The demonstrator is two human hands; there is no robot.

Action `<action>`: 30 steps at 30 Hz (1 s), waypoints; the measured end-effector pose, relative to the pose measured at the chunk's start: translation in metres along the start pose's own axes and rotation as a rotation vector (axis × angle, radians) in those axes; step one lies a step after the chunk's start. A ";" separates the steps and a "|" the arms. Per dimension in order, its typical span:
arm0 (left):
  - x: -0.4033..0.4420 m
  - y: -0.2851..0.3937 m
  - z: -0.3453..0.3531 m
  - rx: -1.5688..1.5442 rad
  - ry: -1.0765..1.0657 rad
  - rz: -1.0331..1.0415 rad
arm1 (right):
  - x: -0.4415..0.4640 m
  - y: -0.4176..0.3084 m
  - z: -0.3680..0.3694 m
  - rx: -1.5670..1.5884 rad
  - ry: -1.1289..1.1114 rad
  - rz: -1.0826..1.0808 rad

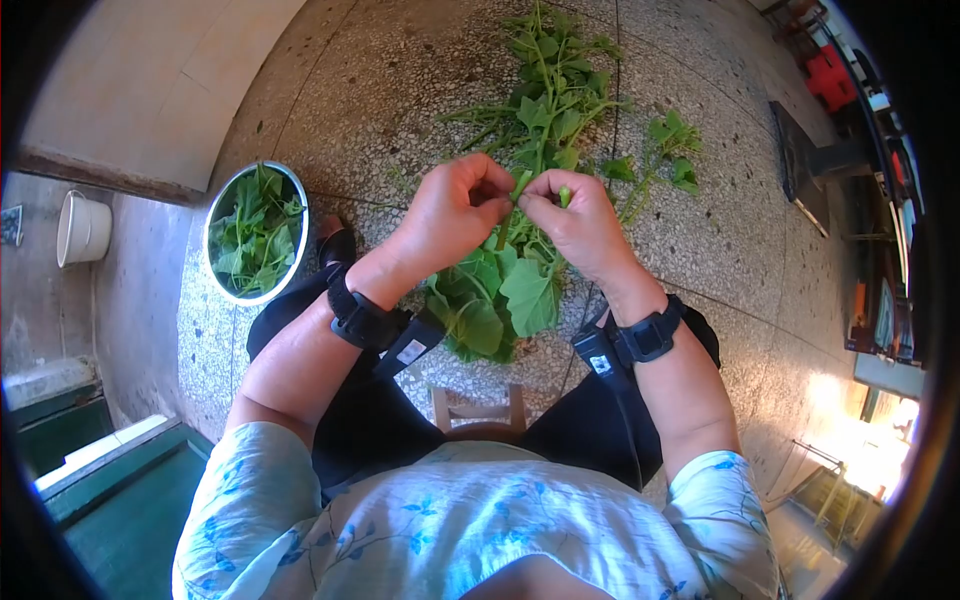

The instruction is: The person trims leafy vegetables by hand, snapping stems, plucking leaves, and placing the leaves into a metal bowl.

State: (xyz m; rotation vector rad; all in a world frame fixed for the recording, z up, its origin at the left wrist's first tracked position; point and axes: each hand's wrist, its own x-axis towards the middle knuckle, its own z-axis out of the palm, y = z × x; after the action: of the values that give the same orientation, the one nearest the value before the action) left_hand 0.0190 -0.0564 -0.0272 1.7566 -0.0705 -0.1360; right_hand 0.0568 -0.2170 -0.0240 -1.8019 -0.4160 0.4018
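Observation:
Both of my hands meet above the floor between my knees. My left hand [455, 210] pinches the end of a green stem [521, 184]. Right beside it, my right hand [577, 222] is closed on the same stem, with a short green piece showing between its fingers. Broad green leaves [530, 295] hang below my hands. Beyond them a pile of leafy vines [560, 90] lies on the speckled floor, and a smaller sprig [675, 140] lies to its right.
A metal basin [303, 240] holding green leaves stands on the floor at the left. Farther left is a white bucket [85, 230]. My knees flank a small wooden stool [480, 410]. A black stand base [797, 165] and a red object [828, 78] are at the right.

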 end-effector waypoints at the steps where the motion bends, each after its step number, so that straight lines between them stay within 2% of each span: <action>1: 0.000 0.000 0.000 0.000 -0.002 -0.001 | 0.000 0.001 0.000 0.001 0.001 0.002; 4: 0.000 0.002 -0.001 -0.095 -0.027 -0.073 | -0.001 0.001 -0.001 0.161 -0.012 0.044; 6: 0.001 0.002 -0.004 -0.349 -0.085 -0.138 | -0.003 -0.004 -0.004 0.423 -0.056 0.166; 9: 0.002 0.000 -0.005 -0.525 -0.118 -0.141 | -0.002 -0.001 -0.007 0.497 -0.095 0.201; 13: 0.003 -0.002 -0.006 -0.537 -0.065 -0.162 | -0.002 -0.001 -0.008 0.510 -0.085 0.229; 15: 0.004 -0.002 -0.005 -0.384 -0.054 -0.129 | -0.002 -0.008 -0.004 0.292 -0.025 0.125; 19: 0.002 0.001 0.002 -0.179 0.001 -0.125 | -0.001 -0.003 -0.002 0.188 -0.006 0.082; 21: 0.000 -0.004 0.005 0.004 0.030 0.019 | 0.000 0.000 0.001 0.028 0.025 -0.068; 25: -0.002 0.000 0.008 0.210 0.055 0.046 | 0.000 0.007 0.003 -0.037 0.021 -0.021; 27: 0.000 0.003 0.004 -0.062 -0.009 -0.140 | 0.001 0.009 0.002 0.073 0.015 0.016; 28: 0.000 0.002 0.003 -0.062 -0.010 -0.139 | 0.000 0.007 0.001 0.072 0.015 0.015; 30: 0.001 -0.001 -0.001 -0.393 -0.095 -0.185 | -0.001 0.001 -0.002 0.426 -0.047 0.204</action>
State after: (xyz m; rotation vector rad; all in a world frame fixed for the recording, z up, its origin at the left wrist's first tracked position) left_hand 0.0200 -0.0556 -0.0285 1.3613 0.0481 -0.3452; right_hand 0.0569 -0.2190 -0.0241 -1.4230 -0.1605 0.6257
